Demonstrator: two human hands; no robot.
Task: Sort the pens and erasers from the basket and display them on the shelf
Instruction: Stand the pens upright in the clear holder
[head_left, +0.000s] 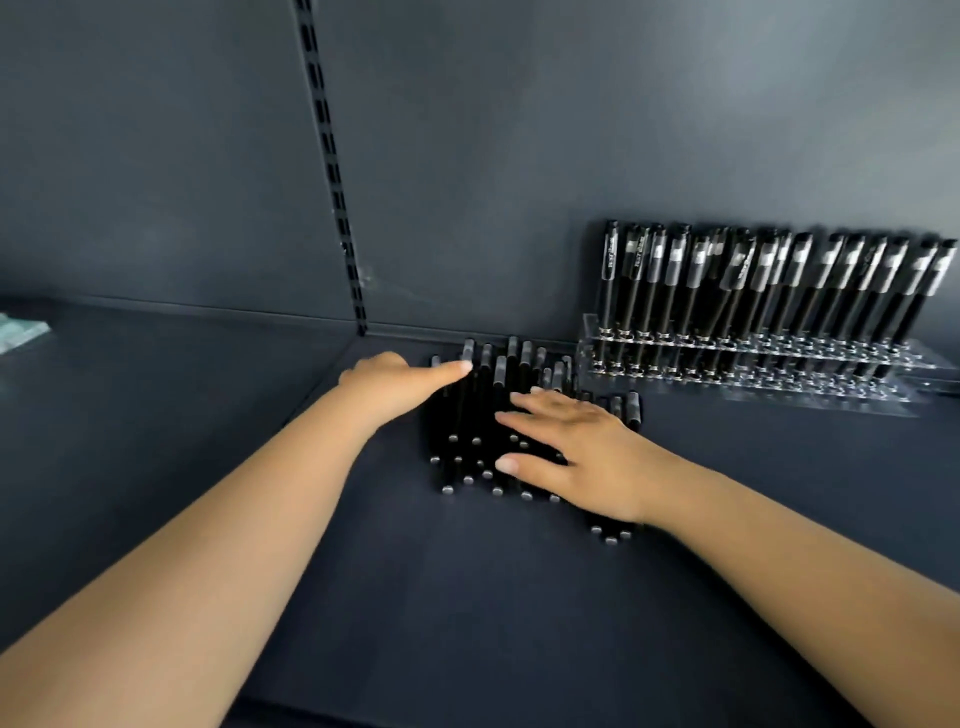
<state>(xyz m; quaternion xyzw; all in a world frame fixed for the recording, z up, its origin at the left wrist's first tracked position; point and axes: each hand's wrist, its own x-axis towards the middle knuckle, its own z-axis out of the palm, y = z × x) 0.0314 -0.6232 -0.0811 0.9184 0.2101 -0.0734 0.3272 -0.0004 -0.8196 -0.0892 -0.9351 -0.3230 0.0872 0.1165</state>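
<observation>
Both hands settle a loose batch of black pens on the shelf beside the filled rack.

The left hand touches the pile of pens at its far left edge with fingers extended; the right hand lies flat and relaxed on top, grasping nothing. The pile sits on the dark shelf, just left of the clear acrylic rack of upright pens. The pens, seemingly round though blurred, could roll apart or off the front edge if the pressing palm slides.
</observation>
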